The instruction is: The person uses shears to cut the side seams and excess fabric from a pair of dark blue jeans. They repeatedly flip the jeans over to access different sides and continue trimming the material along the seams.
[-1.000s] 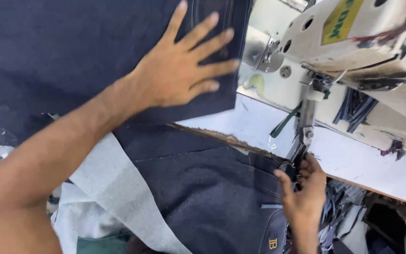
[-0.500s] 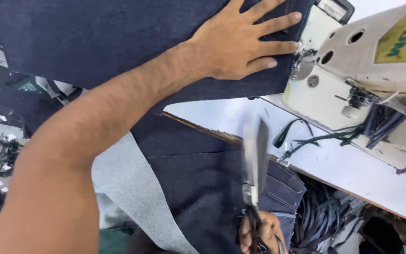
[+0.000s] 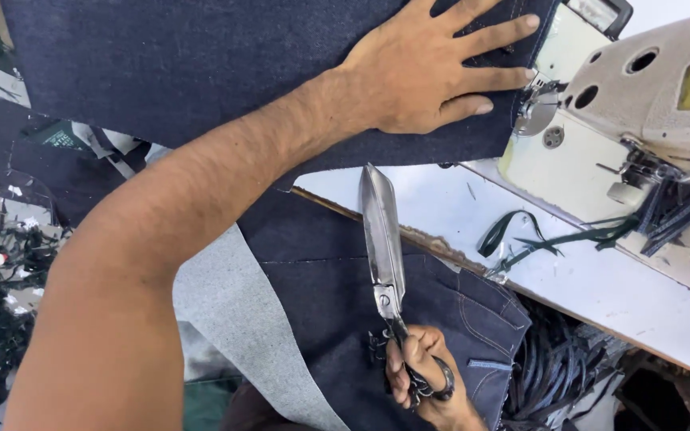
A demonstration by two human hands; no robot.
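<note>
while your right hand grips the handles of the long steel scissors, blades together and pointing up over the dark denim garment, your left hand lies spread flat on the dark blue denim panel beside the cream sewing machine.

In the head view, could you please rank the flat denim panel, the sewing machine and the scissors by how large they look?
1. Flat denim panel under the left hand, largest.
2. Sewing machine, partly out of frame, so its true extent is unsure.
3. Scissors in the right hand, smallest.
</note>
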